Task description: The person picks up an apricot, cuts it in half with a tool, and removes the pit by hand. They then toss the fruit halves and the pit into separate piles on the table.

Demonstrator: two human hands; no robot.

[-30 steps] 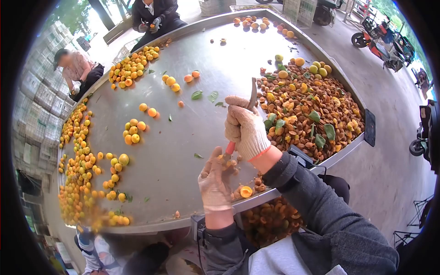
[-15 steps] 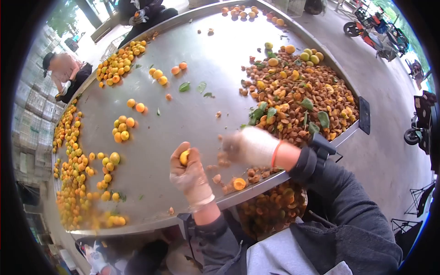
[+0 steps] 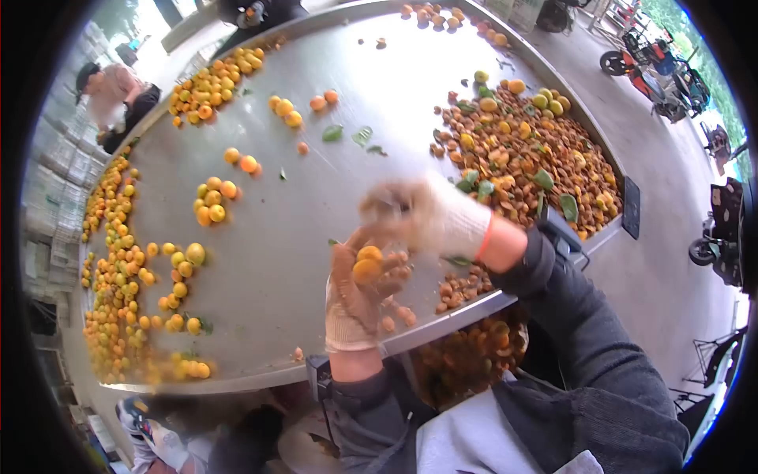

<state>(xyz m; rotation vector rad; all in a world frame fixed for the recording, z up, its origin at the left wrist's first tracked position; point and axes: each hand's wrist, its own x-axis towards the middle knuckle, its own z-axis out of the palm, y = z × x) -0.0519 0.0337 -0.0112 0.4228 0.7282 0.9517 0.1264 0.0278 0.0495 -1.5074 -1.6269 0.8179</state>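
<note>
Across a metal table [image 3: 260, 292] in the head view, your left hand [image 3: 353, 304] half-curls around orange fruit [image 3: 367, 271]; your right hand [image 3: 454, 217] blurs close by, its grip unclear; brown stones [image 3: 529, 150] lie heaped at right; much whole fruit [image 3: 122, 292] sits uncut at left.

Pale grey concrete floor [image 3: 643, 261] extended to the right of the broad silver metal worktop [image 3: 268, 292], whose surface reflected bright daylight near its far edge. Stacked whitish plastic crates [image 3: 59, 186] lined the left side. Red-and-black motorbikes [image 3: 655, 71] stood at upper right, near green foliage [image 3: 699, 31]; a dark folding chair [image 3: 718, 359] stood at lower right.
</note>
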